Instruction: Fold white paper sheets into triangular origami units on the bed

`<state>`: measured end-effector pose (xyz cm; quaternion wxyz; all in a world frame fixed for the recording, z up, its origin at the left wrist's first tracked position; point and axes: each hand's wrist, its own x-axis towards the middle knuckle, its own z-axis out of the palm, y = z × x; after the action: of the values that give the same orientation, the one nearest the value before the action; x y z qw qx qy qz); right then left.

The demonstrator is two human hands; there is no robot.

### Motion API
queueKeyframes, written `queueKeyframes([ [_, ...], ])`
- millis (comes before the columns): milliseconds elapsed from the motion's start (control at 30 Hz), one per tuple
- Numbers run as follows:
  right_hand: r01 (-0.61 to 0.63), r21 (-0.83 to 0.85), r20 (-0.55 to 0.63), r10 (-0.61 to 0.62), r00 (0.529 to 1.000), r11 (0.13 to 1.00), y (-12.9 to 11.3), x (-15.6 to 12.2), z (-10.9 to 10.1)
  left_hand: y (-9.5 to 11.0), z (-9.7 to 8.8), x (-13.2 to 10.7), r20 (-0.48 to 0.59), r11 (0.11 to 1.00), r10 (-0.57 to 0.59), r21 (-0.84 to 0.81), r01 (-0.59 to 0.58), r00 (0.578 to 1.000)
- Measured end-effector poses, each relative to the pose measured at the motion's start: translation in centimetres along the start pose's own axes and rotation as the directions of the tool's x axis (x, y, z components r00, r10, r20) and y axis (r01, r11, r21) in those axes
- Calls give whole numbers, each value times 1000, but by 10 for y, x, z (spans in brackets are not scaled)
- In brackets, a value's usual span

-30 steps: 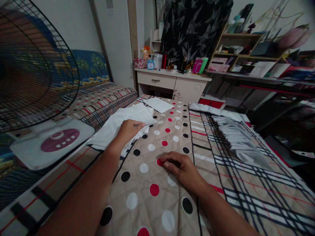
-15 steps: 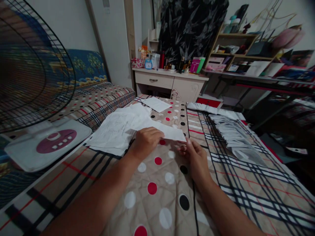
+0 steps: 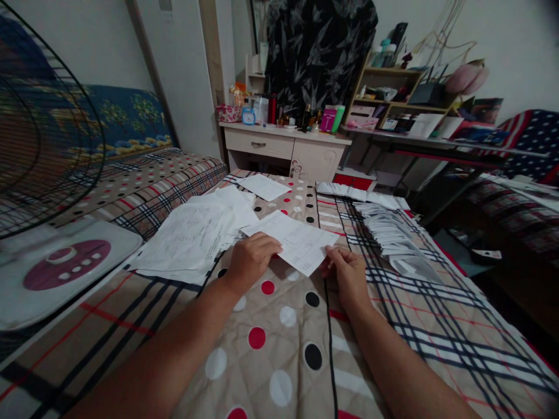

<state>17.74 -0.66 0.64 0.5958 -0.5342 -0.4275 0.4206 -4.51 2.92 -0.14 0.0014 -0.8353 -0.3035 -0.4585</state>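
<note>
**Two hands, one sheet, and paper past counting**

Two bare hands show: one left hand point(image 3: 253, 259) and one right hand point(image 3: 347, 273). There is one printed sheet point(image 3: 297, 241) and one loose pile of papers point(image 3: 192, 235), whose leaves overlap too much to count. One single sheet point(image 3: 263, 187) lies alone. White packets form two rows, a fanned row point(image 3: 388, 230) and a shorter row point(image 3: 349, 191), with numbers unclear. There is one fan point(image 3: 39, 145) and one blue clock point(image 3: 248, 116).

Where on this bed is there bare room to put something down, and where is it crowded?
Bare: the dotted quilt between the forearms, nearer than the sheet that the left hand and right hand hold; also the plaid strip beside the right forearm, nearer than the packets. Crowded: the paper pile on the left and the packets.
</note>
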Motion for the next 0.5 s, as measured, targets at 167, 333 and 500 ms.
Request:
queueKeyframes([
  [167, 181, -71, -291, -194, 937, 981, 6, 17, -18, -8, 7, -5, 130, 983, -59, -167, 81, 990],
  [333, 197, 32, -187, -188, 964, 980, -15, 15, -12, -16, 11, -7, 222, 890, -275, -309, 335, 936],
  [500, 45, 44, 519, -61, 853, 998, -77, -47, 16, -19, 8, -5, 300, 837, -352, -324, 442, 887],
])
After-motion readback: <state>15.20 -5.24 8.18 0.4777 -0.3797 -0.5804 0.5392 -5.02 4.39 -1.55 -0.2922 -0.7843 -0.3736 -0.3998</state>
